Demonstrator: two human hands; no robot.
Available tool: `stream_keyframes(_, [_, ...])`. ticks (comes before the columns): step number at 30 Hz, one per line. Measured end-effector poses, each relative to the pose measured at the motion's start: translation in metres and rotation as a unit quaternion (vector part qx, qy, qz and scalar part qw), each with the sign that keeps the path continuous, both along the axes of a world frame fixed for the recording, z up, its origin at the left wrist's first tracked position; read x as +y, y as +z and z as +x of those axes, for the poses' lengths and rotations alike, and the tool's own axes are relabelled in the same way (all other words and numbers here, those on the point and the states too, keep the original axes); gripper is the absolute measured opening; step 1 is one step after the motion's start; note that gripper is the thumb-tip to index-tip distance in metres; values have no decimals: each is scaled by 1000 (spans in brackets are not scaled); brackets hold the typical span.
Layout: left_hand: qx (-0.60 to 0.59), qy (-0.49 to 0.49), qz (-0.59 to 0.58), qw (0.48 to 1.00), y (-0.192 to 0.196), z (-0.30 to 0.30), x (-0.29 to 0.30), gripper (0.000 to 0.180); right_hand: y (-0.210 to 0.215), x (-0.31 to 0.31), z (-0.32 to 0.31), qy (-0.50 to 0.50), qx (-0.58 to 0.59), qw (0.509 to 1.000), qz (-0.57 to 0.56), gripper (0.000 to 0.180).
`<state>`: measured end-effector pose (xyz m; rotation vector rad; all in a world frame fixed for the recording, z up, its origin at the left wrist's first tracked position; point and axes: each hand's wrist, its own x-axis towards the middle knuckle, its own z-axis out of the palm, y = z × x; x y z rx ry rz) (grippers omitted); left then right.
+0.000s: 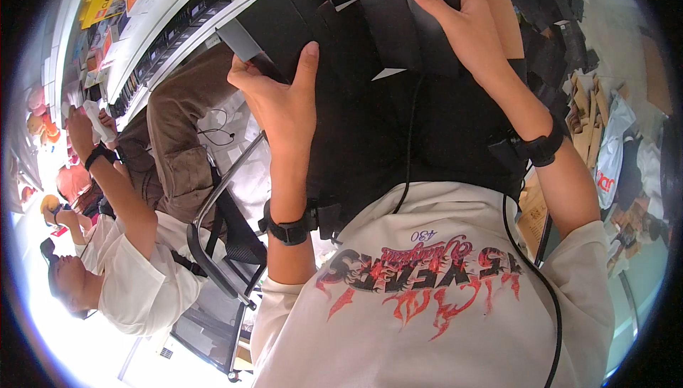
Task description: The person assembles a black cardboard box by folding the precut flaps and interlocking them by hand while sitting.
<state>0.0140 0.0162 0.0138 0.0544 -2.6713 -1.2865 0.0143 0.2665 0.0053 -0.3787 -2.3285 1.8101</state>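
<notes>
A black folded cardboard box blank (284, 14) with several flaps and slits lies across my lap, its far edge running out at the top of the view. My left hand (281, 107) grips its near left corner, thumb on top and fingers curled underneath beside a grey flap (240, 39). Farther right, my right hand (473, 43) holds the same cardboard by its right side, the thumb pressing on the upper face and the other fingers mostly hidden. White gaps show between the flaps in the middle.
Left, a white desk (167, 25) carries boxes and dark trays. Beside me a co-worker (146, 274) sits near a metal-framed chair (206, 263). Black cardboard pieces (562, 39), brown cardboard strips (587, 114) and a white plastic bag (615, 146) lie on the right. A black cable (410, 132) crosses my lap.
</notes>
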Motion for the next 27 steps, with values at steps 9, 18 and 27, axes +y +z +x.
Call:
stream_keyframes(9, [24, -44, -11, 999, -2, -2, 0, 64, 4, 0, 1, 11, 2, 1000, -2, 45])
stream_keyframes(18, [29, -43, -20, 998, -1, 0, 0, 48, 2, 0, 1, 13, 2, 999, -36, 46])
stream_keyframes(27, [57, -51, -27, 997, -4, 2, 3, 49, 4, 0, 1, 3, -5, 1000, -23, 43])
